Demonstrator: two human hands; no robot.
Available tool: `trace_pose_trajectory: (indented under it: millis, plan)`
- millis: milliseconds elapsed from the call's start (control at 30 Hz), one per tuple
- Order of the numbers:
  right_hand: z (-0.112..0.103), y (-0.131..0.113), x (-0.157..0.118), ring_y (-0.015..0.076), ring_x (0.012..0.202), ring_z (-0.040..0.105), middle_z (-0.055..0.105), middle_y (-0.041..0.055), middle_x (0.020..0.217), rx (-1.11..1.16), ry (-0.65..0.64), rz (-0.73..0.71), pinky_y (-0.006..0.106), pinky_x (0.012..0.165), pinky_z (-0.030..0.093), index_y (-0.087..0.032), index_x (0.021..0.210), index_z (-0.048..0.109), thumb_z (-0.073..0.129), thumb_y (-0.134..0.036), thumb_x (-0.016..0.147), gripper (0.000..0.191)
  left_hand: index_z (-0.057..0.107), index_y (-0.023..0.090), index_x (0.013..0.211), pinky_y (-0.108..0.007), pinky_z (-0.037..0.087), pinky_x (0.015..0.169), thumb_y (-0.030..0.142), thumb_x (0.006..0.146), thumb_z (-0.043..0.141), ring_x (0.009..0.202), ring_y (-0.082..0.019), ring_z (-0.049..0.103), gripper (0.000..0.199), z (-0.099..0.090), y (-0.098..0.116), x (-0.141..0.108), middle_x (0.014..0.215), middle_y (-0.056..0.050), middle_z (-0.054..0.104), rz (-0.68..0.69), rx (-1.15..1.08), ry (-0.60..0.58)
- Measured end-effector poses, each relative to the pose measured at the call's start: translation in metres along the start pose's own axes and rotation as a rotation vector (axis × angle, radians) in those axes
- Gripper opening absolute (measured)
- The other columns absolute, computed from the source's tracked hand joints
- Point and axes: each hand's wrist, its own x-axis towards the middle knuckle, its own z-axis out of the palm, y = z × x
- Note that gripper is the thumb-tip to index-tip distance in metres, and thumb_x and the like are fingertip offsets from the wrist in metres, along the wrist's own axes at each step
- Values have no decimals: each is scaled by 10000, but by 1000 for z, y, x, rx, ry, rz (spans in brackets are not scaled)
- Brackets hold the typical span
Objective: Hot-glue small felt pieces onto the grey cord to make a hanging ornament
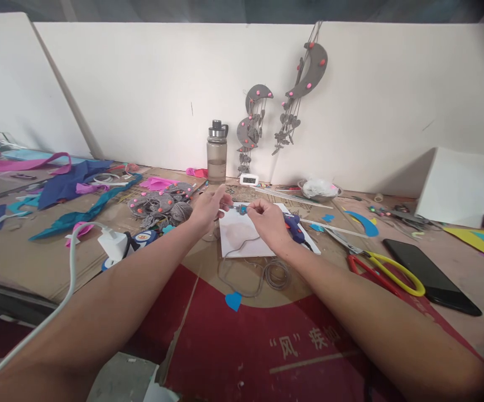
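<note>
Over a white sheet (231, 237), my right hand (269, 220) pinches a small blue and grey yarn piece (242, 209). Just left of that piece is my left hand (213, 209), its fingers loosely bent and the thumb raised apart; I see nothing clearly gripped in it. Grey yarn (242, 245) trails from below the right hand across the sheet to a loose coil (277, 274). A blue glue gun (294, 228) lies beside my right wrist, partly hidden by it. Nearer me, a blue paper heart (233, 301) rests on the cardboard.
Scissors (382, 268) and a black phone (432, 276) lie right. A water bottle (216, 153) and small clock (249, 180) stand at the back. Grey yarn crafts (162, 204) and a white plug (114, 244) are left. Moon-shaped hangings (315, 70) hang against the white board.
</note>
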Motion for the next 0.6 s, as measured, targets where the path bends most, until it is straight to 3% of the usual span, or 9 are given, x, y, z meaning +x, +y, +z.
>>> trace_pose_trajectory:
  millis: [100,200,367,600]
  plan:
    - [0,1,1,121,571,464,552,-26,602,6,11,1,255,572,347,-191,655,577,499,-258,696,111,619,117,688,-198,340,441,454,736,622,564,-92,527,341,4,1,-3,723,-74,633,41,131,-201]
    - [0,2,2,122,579,471,569,-21,618,10,15,-15,255,582,354,-188,666,573,493,-262,698,114,648,115,688,-196,332,440,353,682,679,546,-89,516,240,6,1,-3,651,-48,609,56,236,-279]
    - [0,1,1,119,572,460,567,-22,603,-18,22,-17,252,576,347,-187,661,568,500,-269,710,117,668,119,746,-198,318,420,261,662,680,453,-75,471,166,5,-4,-1,559,-26,597,61,291,-271]
    - [2,4,2,123,617,484,599,-6,687,50,-17,-57,257,609,367,-175,778,594,503,-332,757,183,623,121,673,-191,326,395,196,663,634,475,-89,536,76,10,-4,-4,568,-13,580,92,178,-167]
